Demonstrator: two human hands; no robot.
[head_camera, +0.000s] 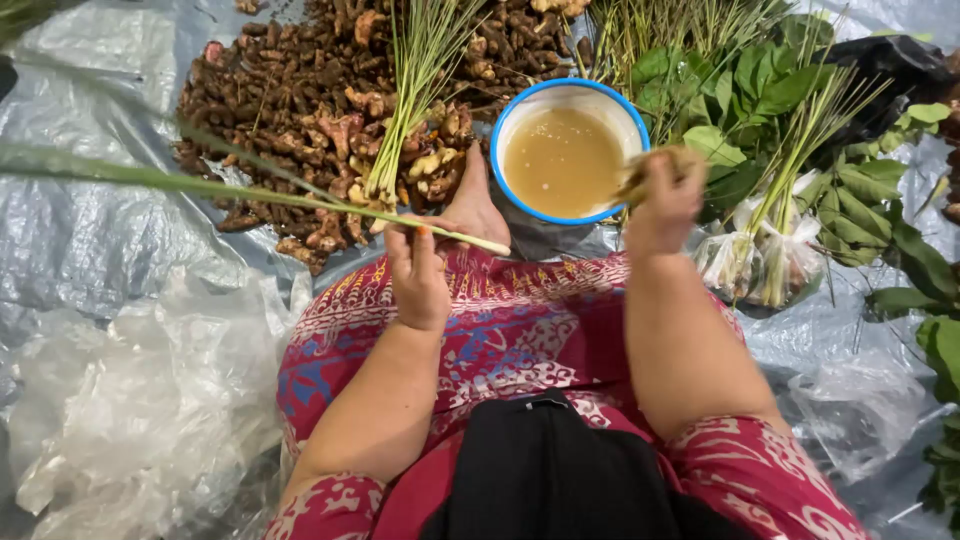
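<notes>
Head view: I see my left hand (418, 275) closed around a long lemongrass stalk (250, 190), pale root end held level over my lap, likely to keep it off the plastic sheet (90, 240). My right hand (662, 205) is closed on a blurred, pale clump beside the blue-rimmed bowl (568, 150) of cloudy brown water. Ginger-like roots (300, 100) lie heaped just beyond.

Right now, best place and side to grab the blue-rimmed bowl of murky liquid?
Take the bowl by its rim at the near-left edge, coming from above on the person's side. It sits upright and nearly full of brown liquid, so it probably needs a level lift. The right hand overlaps its right rim, greens crowd that side and roots lie beyond; the left hand holds a long stalk.
</notes>
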